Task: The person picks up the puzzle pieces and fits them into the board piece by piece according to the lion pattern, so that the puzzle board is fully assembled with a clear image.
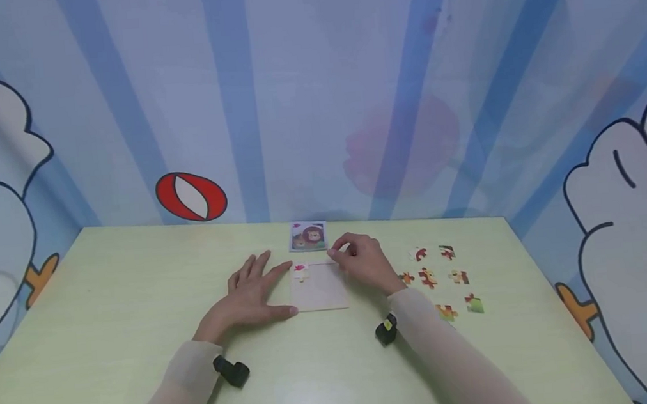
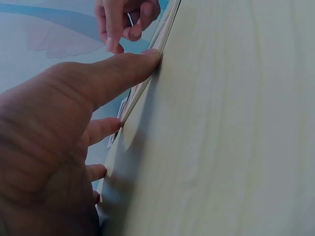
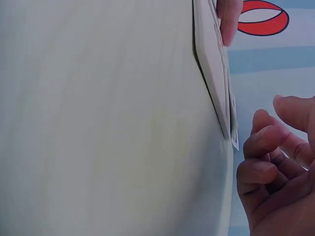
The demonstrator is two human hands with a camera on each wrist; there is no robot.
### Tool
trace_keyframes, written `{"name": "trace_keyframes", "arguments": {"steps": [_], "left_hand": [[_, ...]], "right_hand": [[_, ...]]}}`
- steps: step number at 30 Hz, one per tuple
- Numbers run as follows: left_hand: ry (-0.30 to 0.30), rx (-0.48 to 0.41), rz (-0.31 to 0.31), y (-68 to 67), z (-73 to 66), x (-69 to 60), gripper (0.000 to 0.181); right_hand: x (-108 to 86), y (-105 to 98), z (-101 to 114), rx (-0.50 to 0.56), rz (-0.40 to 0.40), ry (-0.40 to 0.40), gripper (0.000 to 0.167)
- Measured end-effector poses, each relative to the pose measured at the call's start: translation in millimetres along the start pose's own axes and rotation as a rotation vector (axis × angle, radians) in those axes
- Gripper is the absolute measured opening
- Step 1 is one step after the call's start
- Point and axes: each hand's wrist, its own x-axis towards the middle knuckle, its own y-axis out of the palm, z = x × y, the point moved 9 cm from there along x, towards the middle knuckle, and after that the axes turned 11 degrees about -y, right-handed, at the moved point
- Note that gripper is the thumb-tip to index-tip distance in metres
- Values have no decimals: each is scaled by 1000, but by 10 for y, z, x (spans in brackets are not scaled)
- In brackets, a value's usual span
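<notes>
A pale square tray (image 1: 320, 295) lies on the table, with a small patch of puzzle picture (image 1: 301, 271) in its upper left corner. My left hand (image 1: 247, 302) touches the tray's left side, thumb and index finger spread along its edge; in the left wrist view the thumb of this hand (image 2: 64, 98) rests on the rim. My right hand (image 1: 366, 262) is over the tray's upper right corner, thumb and index finger close together. In the right wrist view, the other fingers of this hand (image 3: 283, 157) are curled; whether a piece is between the fingertips I cannot tell.
Behind the tray lies a picture card with a lion (image 1: 308, 236). Several loose puzzle pieces (image 1: 428, 277) are spread on the table to the right, some partly behind the right forearm. A printed cloth (image 1: 314, 100) hangs along the table's back edge.
</notes>
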Motion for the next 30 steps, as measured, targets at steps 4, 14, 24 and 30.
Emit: {"name": "trace_keyframes", "arguments": {"steps": [4,14,24,30], "left_hand": [[-9,-4,3,4,23,16,96],[-19,-5,12,42,53,47,95],[-3,-12,4,48,13,47,95],[-1,-14,2,32,21,29,96]], "right_hand": [[-53,-148,6,-14,8,-54,15],[-166,-558,-198,-70,39,-67,28],[-354,-1024,-496,-167,89,-8,30],[-421,-1235,-671,-276,112,27,32]]}}
